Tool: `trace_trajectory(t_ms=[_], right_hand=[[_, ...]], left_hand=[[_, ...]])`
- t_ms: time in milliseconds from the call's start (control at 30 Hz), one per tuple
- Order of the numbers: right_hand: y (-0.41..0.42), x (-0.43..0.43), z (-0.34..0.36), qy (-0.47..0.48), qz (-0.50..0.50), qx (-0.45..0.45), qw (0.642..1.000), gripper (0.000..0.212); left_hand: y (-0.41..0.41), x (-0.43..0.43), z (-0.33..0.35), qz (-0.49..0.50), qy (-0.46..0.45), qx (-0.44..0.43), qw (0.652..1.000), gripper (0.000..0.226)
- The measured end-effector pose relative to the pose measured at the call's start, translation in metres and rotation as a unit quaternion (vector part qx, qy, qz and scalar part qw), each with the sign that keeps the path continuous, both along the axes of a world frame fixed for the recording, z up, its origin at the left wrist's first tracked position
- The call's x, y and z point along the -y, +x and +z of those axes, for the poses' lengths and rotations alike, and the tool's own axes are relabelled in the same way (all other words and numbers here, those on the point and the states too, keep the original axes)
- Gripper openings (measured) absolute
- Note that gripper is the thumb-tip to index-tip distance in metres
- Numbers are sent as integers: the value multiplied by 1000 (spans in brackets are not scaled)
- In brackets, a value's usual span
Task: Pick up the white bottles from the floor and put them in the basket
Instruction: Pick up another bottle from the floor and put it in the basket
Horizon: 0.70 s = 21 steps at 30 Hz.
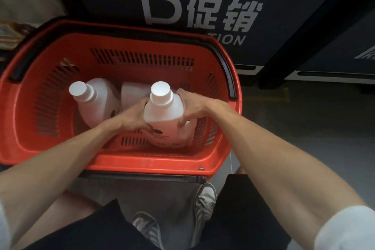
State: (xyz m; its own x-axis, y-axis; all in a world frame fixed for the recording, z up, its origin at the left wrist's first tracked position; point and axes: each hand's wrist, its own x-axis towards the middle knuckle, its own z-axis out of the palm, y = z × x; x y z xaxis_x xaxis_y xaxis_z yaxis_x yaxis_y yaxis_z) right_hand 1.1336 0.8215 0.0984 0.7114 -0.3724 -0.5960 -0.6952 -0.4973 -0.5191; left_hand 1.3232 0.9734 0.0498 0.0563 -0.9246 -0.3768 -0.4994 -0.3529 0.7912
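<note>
1. Well, both of the person's hands are down inside the red basket [142,160], and between them stands a white bottle [164,115], upright, its round cap [160,90] pointing up toward the head.
2. The left hand [134,117] is pressed to the bottle's near-left side, with its fingers bent round the body and partly hidden behind it.
3. The right hand [192,105] is spread wide on the opposite side. Its fingers reach round the far shoulder of the bottle, and its thumb lies on the front face just above a dark printed mark.
4. So it is a two-handed clasp, with each hand curled onto the same bottle.
5. I cannot tell whether the bottle's base touches the basket's bottom. Its lower part sits close to the slotted wall under the right wrist.
6. A second white bottle [97,105] leans in the basket on the outer side of the left hand, its cap tipped away from the hands.
7. A third white shape [132,93] lies just past the left fingertips, between the two caps. I cannot make out which part of a bottle it is.
8. A black handle [227,65] curves along the rim beyond the right hand.
9. Farther off, past the basket, stands a dark panel [203,16] with large pale lettering.
10. Under the forearms, closer to the person, are dark shorts [243,219] and two grey-and-white sneakers [205,199] on a grey floor [304,138]. A white sleeve [349,229] shows by the right elbow.
</note>
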Motion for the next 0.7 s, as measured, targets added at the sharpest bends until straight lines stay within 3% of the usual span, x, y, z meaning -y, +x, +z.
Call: trace_trajectory(t_ms=[167, 300, 433, 567, 700], right_hand=[[-12, -5, -10, -11, -19, -11, 1000, 98], [-15, -11, -21, -22, -20, -10, 1000, 105], [-19, -12, -20, -7, -24, 13, 1000, 105], [-23, -12, -18, 0, -48, 30, 998, 94], [-23, -11, -19, 21, -78, 45, 996, 70]], left_hand=[[5, 2, -17, -29, 50, 64, 996, 117], [14, -2, -37, -52, 74, 139, 986, 106], [12, -7, -33, -46, 67, 157, 984, 106], [5, -6, -19, -30, 65, 141, 987, 103], [5, -3, -20, -12, 68, 142, 987, 98]])
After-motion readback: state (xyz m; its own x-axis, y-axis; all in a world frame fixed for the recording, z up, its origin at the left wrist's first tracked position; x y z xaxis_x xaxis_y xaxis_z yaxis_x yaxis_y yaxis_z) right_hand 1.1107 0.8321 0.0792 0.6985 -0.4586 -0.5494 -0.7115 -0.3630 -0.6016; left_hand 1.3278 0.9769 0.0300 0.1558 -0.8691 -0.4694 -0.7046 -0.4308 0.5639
